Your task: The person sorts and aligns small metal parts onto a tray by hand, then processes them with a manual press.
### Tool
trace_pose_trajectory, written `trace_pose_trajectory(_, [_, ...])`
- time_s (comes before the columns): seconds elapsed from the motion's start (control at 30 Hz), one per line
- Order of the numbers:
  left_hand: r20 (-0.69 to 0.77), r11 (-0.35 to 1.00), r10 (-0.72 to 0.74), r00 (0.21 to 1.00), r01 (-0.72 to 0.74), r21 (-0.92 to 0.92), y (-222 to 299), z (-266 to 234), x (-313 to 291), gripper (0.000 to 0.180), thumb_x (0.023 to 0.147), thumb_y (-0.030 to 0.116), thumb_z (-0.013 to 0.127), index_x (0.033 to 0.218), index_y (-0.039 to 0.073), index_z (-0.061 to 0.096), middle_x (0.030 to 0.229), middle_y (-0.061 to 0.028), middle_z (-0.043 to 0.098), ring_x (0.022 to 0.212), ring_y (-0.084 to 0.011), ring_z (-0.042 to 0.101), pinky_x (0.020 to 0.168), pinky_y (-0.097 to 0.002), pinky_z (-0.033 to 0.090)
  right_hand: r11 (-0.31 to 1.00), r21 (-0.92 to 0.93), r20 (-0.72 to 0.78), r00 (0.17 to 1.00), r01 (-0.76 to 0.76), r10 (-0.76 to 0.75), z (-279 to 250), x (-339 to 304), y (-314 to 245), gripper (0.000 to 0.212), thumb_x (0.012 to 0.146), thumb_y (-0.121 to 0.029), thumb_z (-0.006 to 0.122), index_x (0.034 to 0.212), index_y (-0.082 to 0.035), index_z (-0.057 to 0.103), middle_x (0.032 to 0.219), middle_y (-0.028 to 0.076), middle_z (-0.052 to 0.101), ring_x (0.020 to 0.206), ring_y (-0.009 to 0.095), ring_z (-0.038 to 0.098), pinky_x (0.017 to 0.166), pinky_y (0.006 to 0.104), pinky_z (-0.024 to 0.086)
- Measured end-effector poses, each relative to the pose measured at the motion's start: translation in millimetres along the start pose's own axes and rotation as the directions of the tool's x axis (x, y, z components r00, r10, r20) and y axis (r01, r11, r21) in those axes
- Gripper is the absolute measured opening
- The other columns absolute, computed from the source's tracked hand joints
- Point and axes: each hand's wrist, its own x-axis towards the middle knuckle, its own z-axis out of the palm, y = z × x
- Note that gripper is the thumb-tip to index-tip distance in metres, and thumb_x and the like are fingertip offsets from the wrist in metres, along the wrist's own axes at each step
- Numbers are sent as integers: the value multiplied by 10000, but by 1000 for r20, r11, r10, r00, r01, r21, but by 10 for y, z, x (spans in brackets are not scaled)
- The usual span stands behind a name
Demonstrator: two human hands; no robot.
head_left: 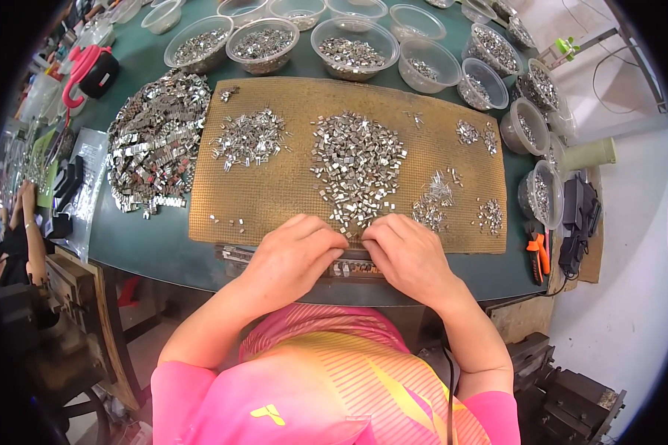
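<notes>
My left hand (293, 256) and my right hand (410, 256) meet at the front edge of a brown textured mat (267, 196). The fingers of both are pinched together; whatever lies between the fingertips is too small to make out. Just beyond them spreads a pile of small silvery metal pieces (356, 163). Under my hands, along the table's front, runs a long narrow metal fixture (234, 255) with small metal pieces in its middle part (352, 269). Thin U-shaped metal pieces (252, 137) lie to the left on the mat, and a smaller heap of pins (434, 196) to the right.
Clear plastic bowls (355, 52) of metal parts line the far and right sides of the green table (152, 241). Linked metal bands (159, 141) are heaped left of the mat. Orange-handled pliers (538, 256) lie at right. Another person's arm (33, 237) shows at far left.
</notes>
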Motion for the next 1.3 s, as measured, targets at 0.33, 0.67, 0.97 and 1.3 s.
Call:
trace_pose_trajectory(0.33, [30, 998, 30, 999, -32, 51, -22, 32, -103, 163, 851, 99, 747, 1006, 59, 713, 935, -69, 643, 910, -288, 612, 802, -402, 511, 996, 24, -27, 996, 83, -83, 18, -153, -256, 230, 827, -61, 758, 1033, -47, 656, 1049, 84, 672, 957, 279, 671, 845, 397, 528])
trace_pose_trajectory(0.67, [-18, 987, 43, 999, -40, 153, 14, 182, -152, 156, 859, 128, 744, 1004, 83, 705, 926, -51, 611, 904, -270, 588, 799, -397, 466, 995, 99, 0, 1000, -29, 30, -84, -204, -184, 206, 827, -29, 735, 1026, -49, 689, 1099, 81, 701, 1009, 283, 696, 866, 398, 559])
trace_pose_trajectory(0.97, [-44, 978, 40, 998, -30, 206, 58, 238, -131, 139, 864, 132, 729, 991, 96, 686, 889, -53, 581, 876, -268, 576, 769, -405, 458, 995, 91, 22, 998, 51, -54, -164, -233, -156, 229, 817, -15, 713, 1044, -50, 704, 1074, 95, 719, 1012, 294, 702, 879, 395, 572])
trace_pose_trajectory(1.3, [-26, 984, 22, 999, -17, 179, 60, 218, -101, 169, 849, 166, 774, 981, 97, 694, 885, -55, 600, 847, -276, 590, 750, -401, 474, 984, 123, -35, 991, -125, 130, -306, -469, -37, 195, 862, -5, 710, 1050, -53, 690, 1047, 85, 729, 953, 303, 714, 823, 397, 577])
